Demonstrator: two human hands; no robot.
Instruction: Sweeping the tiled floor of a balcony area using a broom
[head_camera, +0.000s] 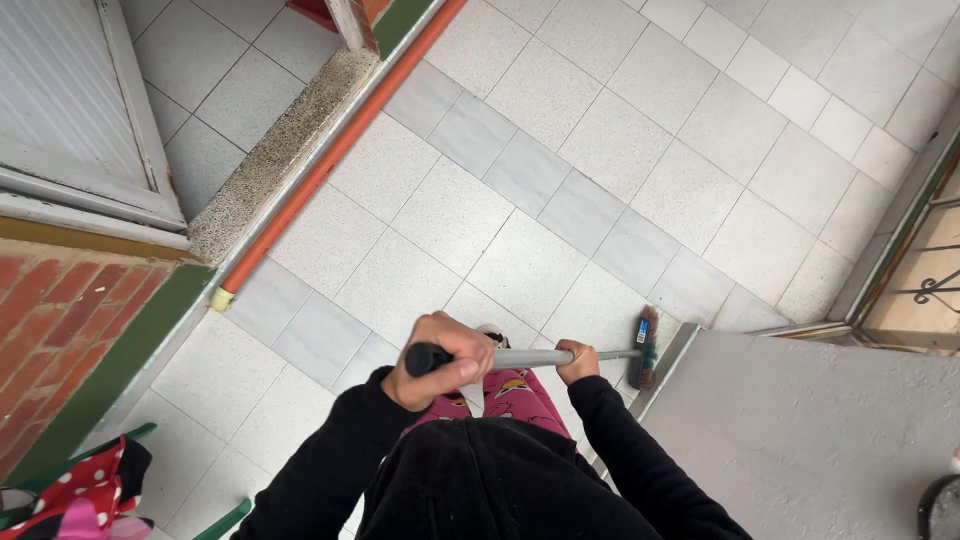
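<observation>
Head view: the broom (560, 356) is gripped in both hands, left hand (443, 358) wrapped round the black handle end, fingers curled tight, right hand (577, 360) closed further down the grey shaft. Its bristles are pressed to the tiled floor (520, 200) beside the step (800, 430).

Grey-handled broom (560, 356), held level; bristled head against tiled floor's edge

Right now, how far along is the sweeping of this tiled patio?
The pale floor tiles look free of litter, though fine dust would not show. In hand: left hand and right hand grip the broom handle, its broom head at the concrete step. No dirt pile or dustpan shows.
</observation>
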